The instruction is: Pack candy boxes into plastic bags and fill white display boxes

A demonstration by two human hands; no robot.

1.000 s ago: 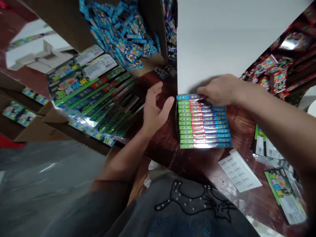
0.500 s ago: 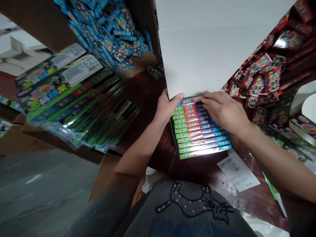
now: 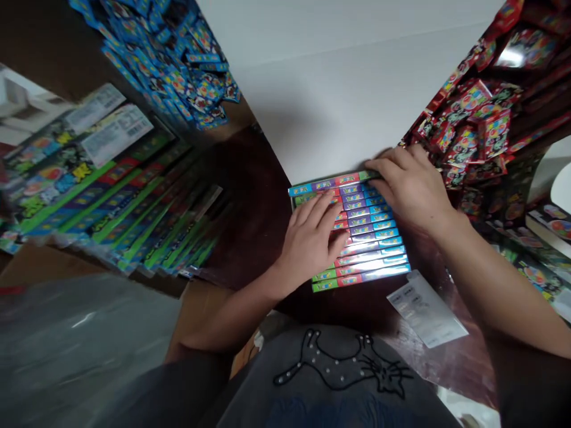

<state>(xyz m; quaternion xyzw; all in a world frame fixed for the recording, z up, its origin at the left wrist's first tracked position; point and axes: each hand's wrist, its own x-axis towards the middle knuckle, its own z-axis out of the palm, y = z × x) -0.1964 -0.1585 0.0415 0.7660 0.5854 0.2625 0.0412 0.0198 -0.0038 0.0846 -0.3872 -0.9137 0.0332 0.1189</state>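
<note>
A row of several striped packs (image 3: 370, 249), green, red, purple and blue, lies on the dark wooden table (image 3: 250, 196) in front of me. My left hand (image 3: 312, 238) lies flat on the left half of the row, fingers stretched out. My right hand (image 3: 408, 187) rests on the row's far right end, fingers curled over the topmost pack (image 3: 330, 183), which sticks out to the left. A large white sheet (image 3: 348, 101) stands just behind the packs.
A slanted stack of green display cards (image 3: 111, 178) lies at the left. A box of blue packets (image 3: 178, 65) sits at the back left, a heap of red packets (image 3: 477, 131) at the right. A white label sheet (image 3: 426, 309) lies near the table's front edge.
My left hand came down from the white sheet's edge onto the row of packs. The topmost pack has shifted to the left. The camera has swung to the right.
</note>
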